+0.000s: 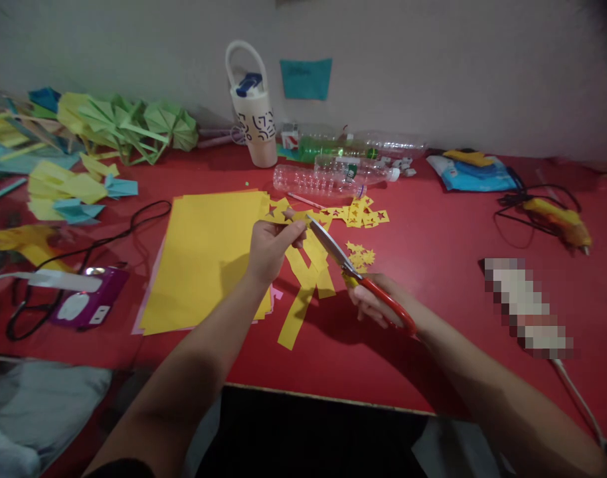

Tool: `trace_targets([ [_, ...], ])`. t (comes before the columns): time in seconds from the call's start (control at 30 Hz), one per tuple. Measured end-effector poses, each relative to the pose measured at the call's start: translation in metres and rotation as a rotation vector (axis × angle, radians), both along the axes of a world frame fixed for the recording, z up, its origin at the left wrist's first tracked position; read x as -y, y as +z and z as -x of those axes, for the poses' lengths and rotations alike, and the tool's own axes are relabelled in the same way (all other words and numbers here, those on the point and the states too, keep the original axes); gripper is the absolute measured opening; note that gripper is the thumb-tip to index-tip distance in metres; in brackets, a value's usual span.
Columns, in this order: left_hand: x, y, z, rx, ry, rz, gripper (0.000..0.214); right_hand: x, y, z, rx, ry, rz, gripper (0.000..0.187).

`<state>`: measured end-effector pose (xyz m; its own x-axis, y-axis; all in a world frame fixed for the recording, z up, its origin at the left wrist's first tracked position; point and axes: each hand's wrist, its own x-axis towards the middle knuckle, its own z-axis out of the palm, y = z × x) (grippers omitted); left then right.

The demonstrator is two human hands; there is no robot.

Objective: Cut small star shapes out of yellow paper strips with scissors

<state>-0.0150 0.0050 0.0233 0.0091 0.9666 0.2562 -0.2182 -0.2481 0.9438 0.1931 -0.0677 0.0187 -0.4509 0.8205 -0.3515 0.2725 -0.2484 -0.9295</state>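
Note:
My left hand (271, 245) pinches a yellow paper strip (303, 279) that hangs from my fingers down to the red table (433, 265). My right hand (378, 302) grips red-handled scissors (350, 265), whose blades point up and left and meet the strip just beside my left fingers. A stack of yellow paper sheets (204, 259) lies under and left of my left hand. Small yellow cut-out stars (362, 255) lie just beyond the scissors, and yellow offcuts with star-shaped holes (358, 214) lie farther back.
Clear plastic bottles (328, 178) and a white patterned cup with a handle (256, 123) stand at the back. Folded green, yellow and blue paper (119, 126) fills the back left. A purple device with a black cable (87, 305) sits left, a yellow glue gun (562, 222) right.

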Motion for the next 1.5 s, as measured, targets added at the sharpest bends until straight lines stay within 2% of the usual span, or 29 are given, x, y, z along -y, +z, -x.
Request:
trace_targets([
  [0.4,0.0044,-0.0027,-0.0050,-0.039,-0.023,-0.029,0.009,0.0061,-0.0031,0.0045,-0.012,0.005,-0.020,0.060],
  [0.7,0.0058,0.0019,-0.0076,-0.044,-0.033,-0.004,0.013,0.0068,-0.0025,0.0073,-0.008,-0.024,-0.014,0.054],
  [0.93,0.0061,0.0040,-0.0080,-0.003,-0.042,-0.002,0.011,0.0070,0.0021,0.0100,-0.026,-0.041,-0.036,0.058],
  [1.17,0.0052,0.0021,-0.0074,-0.014,-0.036,0.006,0.015,0.0052,0.0001,0.0070,-0.012,-0.035,-0.051,0.060],
  [1.5,0.0048,-0.0007,-0.0060,0.010,-0.050,0.016,0.008,0.0048,-0.0042,0.0021,0.030,0.019,-0.049,0.055],
])
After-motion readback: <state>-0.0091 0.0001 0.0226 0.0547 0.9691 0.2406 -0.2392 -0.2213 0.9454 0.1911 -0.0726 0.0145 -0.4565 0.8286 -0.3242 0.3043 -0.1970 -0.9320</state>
